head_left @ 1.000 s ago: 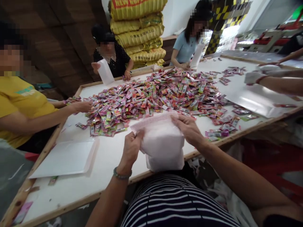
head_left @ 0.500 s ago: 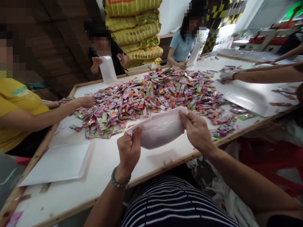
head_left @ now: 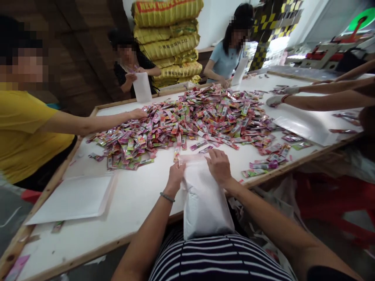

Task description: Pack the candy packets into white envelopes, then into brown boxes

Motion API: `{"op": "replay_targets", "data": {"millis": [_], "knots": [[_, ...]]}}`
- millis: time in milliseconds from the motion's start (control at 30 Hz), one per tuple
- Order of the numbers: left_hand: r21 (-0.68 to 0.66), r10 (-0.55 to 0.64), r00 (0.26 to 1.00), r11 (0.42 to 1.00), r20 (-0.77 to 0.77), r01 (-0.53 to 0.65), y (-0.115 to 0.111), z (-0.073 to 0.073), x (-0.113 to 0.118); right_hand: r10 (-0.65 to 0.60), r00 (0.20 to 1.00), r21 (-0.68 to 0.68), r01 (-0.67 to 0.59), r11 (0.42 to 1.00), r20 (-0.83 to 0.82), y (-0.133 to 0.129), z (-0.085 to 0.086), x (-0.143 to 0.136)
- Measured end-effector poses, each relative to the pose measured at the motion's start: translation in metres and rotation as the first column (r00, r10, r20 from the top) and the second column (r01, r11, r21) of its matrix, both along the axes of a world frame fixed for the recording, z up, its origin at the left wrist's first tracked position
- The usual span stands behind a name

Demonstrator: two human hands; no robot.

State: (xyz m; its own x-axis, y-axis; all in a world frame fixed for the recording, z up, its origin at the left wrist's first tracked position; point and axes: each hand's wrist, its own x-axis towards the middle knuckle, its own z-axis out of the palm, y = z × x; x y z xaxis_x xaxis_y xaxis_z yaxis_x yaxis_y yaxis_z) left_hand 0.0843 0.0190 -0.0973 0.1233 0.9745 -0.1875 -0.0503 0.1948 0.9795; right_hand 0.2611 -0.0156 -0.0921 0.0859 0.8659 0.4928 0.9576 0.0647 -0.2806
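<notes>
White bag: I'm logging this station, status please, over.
Left hand pinching upper left edge; right hand on upper right. White bag extending past table edge. Loose packets just beyond its top.

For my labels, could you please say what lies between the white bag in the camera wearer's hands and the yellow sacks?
In the head view, mainly a heap of packets on the white table lies between them.

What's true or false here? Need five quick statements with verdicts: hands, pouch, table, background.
1. The left hand and right hand are both on the white pouch. True.
2. The bracelet is on the right wrist. False: it is on the left.
3. A pile of sachets lies on the white table. True.
4. The stacked sacks are blue. False: they are yellow.
5. The yellow-shirted co-worker's hand is at the pile. True.
</notes>
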Motion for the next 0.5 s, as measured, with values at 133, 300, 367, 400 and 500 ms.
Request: {"op": "replay_targets", "data": {"millis": [133,300,367,400,500], "knots": [[0.095,-0.104,0.995,0.99,-0.009,0.105,-0.003,0.011,0.006,0.448,0.872,-0.035,-0.45,0.892,0.197,0.014,0.02,-0.019],[0.022,-0.198,0.98,0.98,0.03,0.197,-0.003,0.026,0.01,0.378,0.881,0.018,-0.389,0.921,-0.283,0.046,0.031,-0.019],[-0.015,-0.215,0.976,0.976,0.044,0.216,-0.002,0.026,0.01,0.238,0.699,0.16,-0.177,0.971,-0.674,0.049,0.032,0.01],[-0.023,-0.199,0.979,0.98,0.036,0.2,-0.001,0.025,0.009,0.195,0.546,0.196,-0.058,0.979,-0.815,0.044,0.033,0.031],[-0.065,-0.138,0.989,0.988,0.051,0.141,0.002,0.02,0.004,0.122,0.331,0.154,0.072,0.985,-0.936,0.006,0.036,0.108]]}}
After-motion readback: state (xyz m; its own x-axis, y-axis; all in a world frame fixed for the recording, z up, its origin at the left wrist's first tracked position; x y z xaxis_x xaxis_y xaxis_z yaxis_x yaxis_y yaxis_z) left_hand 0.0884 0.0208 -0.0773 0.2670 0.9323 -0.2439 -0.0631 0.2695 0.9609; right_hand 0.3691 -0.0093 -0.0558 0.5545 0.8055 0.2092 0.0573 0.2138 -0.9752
